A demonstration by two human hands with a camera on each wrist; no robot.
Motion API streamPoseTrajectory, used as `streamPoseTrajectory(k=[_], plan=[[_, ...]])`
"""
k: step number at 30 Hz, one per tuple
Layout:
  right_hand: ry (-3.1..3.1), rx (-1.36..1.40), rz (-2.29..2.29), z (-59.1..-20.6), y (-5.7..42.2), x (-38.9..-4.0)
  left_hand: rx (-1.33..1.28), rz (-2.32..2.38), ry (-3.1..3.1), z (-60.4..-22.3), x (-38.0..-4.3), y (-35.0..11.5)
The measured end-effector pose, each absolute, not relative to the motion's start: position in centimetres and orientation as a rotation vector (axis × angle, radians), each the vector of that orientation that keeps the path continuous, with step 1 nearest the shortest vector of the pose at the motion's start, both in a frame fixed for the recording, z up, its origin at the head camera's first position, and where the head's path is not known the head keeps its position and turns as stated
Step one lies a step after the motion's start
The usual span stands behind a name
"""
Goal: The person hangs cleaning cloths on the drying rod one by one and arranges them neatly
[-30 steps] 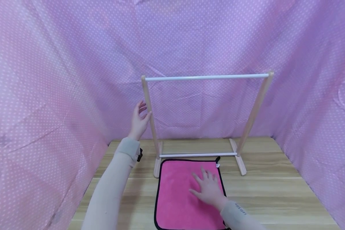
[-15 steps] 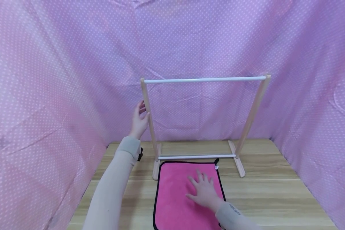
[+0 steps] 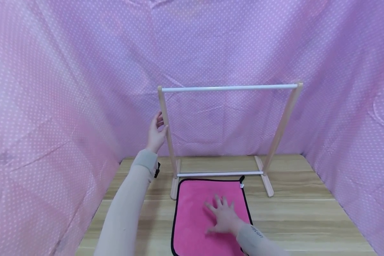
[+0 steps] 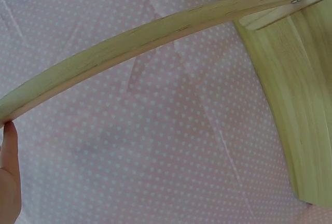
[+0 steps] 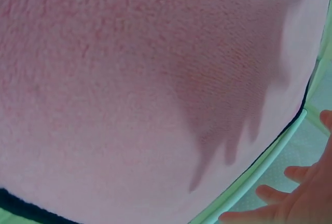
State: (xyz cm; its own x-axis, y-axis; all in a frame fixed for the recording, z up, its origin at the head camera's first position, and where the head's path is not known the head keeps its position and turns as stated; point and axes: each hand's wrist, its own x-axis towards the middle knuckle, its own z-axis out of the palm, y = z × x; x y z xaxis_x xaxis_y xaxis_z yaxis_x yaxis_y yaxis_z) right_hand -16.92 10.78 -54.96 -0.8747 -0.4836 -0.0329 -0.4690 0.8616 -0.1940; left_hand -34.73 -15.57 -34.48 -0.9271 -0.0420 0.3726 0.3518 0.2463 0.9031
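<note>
A wooden drying rack with two white crossbars stands on the table, as the head view shows. My left hand holds its left post, fingers at the back and thumb toward me. The left wrist view shows one fingertip against the edge of that post. A pink towel with black edging lies spread flat in front of the rack. Over its right half is my right hand, palm down with fingers spread, holding nothing. The hand's shadow falls on the fuzzy towel in the right wrist view.
The wood-grain table extends on both sides of the towel. Pink dotted fabric hangs behind and along both sides. The towel's black loop and white tag lie near the lower crossbar.
My right hand has shifted left and slightly toward me over the towel, fingers still spread. My left hand stays at the rack's post. The rack and towel keep their places.
</note>
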Motion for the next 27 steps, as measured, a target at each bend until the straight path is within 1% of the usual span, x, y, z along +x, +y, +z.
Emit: streamPoseTrajectory(k=[12,27], plan=[[2.843,-0.704,-0.349,-56.2,11.0,-17.6,-0.285,-1.696,-2.24,-34.7,-35.0,-15.6],[2.752,-0.595,-0.389,-55.8,10.4,-18.3,-0.246,-1.766,-2.212,-34.8,-35.3,-15.2]])
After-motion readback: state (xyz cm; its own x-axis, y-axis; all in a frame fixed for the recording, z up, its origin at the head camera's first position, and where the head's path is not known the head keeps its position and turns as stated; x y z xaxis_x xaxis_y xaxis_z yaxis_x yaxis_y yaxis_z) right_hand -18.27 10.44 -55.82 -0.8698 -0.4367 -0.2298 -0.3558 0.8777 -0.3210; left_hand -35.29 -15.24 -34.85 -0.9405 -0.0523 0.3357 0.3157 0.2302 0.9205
